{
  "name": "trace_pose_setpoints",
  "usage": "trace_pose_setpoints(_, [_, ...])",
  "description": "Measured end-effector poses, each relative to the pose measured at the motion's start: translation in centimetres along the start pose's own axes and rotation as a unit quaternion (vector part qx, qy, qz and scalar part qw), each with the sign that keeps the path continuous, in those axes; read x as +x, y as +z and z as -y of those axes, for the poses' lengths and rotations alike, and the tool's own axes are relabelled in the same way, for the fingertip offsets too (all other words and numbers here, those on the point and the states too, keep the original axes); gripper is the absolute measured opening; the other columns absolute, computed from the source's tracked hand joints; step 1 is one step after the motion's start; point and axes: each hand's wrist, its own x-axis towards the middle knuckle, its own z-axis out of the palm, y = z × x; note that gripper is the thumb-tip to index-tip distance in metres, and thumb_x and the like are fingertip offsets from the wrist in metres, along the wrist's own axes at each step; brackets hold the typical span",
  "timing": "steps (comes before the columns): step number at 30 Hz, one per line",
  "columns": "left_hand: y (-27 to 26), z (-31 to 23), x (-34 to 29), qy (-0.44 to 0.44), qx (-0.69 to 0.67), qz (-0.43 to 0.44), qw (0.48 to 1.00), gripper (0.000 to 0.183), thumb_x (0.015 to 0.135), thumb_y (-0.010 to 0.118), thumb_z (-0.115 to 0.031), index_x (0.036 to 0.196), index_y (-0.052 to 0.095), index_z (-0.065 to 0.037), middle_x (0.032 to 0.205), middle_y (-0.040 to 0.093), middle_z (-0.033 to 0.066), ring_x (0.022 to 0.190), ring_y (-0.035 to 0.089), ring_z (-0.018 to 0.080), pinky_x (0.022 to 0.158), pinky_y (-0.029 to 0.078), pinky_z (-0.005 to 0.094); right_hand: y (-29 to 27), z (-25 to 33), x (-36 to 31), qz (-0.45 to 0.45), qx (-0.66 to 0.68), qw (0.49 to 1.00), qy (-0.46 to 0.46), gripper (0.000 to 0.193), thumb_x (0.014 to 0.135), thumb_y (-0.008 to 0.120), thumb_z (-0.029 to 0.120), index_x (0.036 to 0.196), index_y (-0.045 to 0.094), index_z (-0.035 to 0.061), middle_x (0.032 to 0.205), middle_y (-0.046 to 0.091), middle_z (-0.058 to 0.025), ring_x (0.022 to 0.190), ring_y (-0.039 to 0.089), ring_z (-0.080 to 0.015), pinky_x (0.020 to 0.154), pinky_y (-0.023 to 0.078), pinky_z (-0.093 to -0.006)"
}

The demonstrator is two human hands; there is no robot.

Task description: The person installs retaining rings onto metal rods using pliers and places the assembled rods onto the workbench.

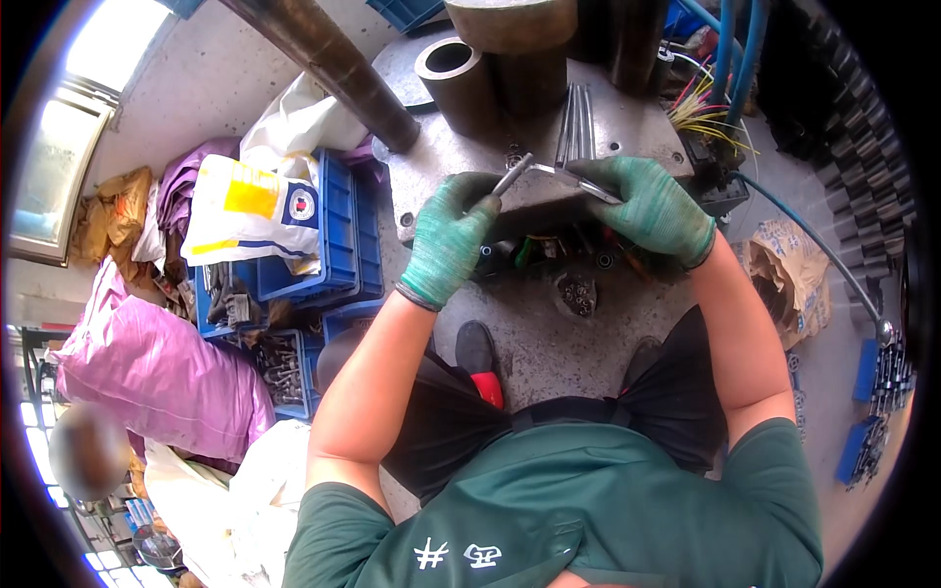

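Observation:
Both my hands wear green knit gloves. My left hand (449, 238) pinches a short grey metal rod (512, 175) that points up and to the right. My right hand (649, 206) grips a thin metal piece (592, 186) at the edge of a grey steel machine table (470, 147). The rod's tip almost meets that thin piece between my two hands. Several long metal rods (576, 122) lie on the table just behind my right hand.
Thick steel cylinders (461, 78) stand on the table behind the rods. Blue plastic crates (338, 235) with a white and yellow bag (250, 211) sit at left, purple sacks (162, 372) lower left. Yellow wires (701, 108) and blue hoses (730, 49) are at right.

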Motion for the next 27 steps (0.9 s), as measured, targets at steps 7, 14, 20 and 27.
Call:
trace_pose_setpoints(7, [0.0, -2.4, -0.3, -0.038, -0.010, 0.083, 0.996, 0.032, 0.099, 0.065, -0.010, 0.129, 0.068, 0.001, 0.112, 0.072, 0.0087, 0.101, 0.065, 0.0135, 0.094, 0.054, 0.0300, -0.8, 1.8, 0.0, 0.145, -0.079, 0.986, 0.004, 0.054, 0.086, 0.070, 0.013, 0.138, 0.065, 0.0004, 0.120, 0.074, -0.0248, 0.106, 0.074, -0.0264, 0.097, 0.056, -0.0368])
trace_pose_setpoints(14, [-1.2, -2.7, -0.5, -0.033, -0.060, 0.166, 0.984, 0.060, 0.094, 0.065, -0.008, 0.153, 0.056, -0.006, 0.112, 0.071, 0.0027, 0.100, 0.064, 0.0126, 0.093, 0.053, 0.0289, -1.6, 0.7, -0.1, 0.133, 0.088, 0.983, 0.091, 0.059, 0.083, 0.070, 0.006, 0.141, 0.063, -0.0045, 0.118, 0.076, -0.0111, 0.104, 0.069, -0.0167, 0.098, 0.054, -0.0320])
trace_pose_setpoints(20, [-1.3, -2.7, -0.2, -0.138, -0.046, 0.151, 0.978, 0.049, 0.098, 0.059, -0.013, 0.146, 0.061, -0.002, 0.113, 0.072, 0.0061, 0.094, 0.065, 0.0112, 0.083, 0.053, 0.0233, -1.2, 1.4, 0.3, 0.172, 0.000, 0.983, 0.066, 0.058, 0.083, 0.069, 0.006, 0.139, 0.064, -0.0048, 0.117, 0.077, -0.0130, 0.103, 0.069, -0.0161, 0.097, 0.055, -0.0322])
trace_pose_setpoints(27, [-0.1, -1.2, -0.1, -0.101, -0.184, 0.125, 0.970, 0.047, 0.098, 0.052, -0.011, 0.142, 0.060, 0.006, 0.116, 0.074, 0.0147, 0.094, 0.069, 0.0137, 0.079, 0.055, 0.0230, 0.0, 5.0, 0.0, 0.193, 0.038, 0.969, 0.149, 0.054, 0.086, 0.067, 0.002, 0.140, 0.064, -0.0026, 0.113, 0.078, -0.0141, 0.098, 0.070, -0.0152, 0.094, 0.056, -0.0318])
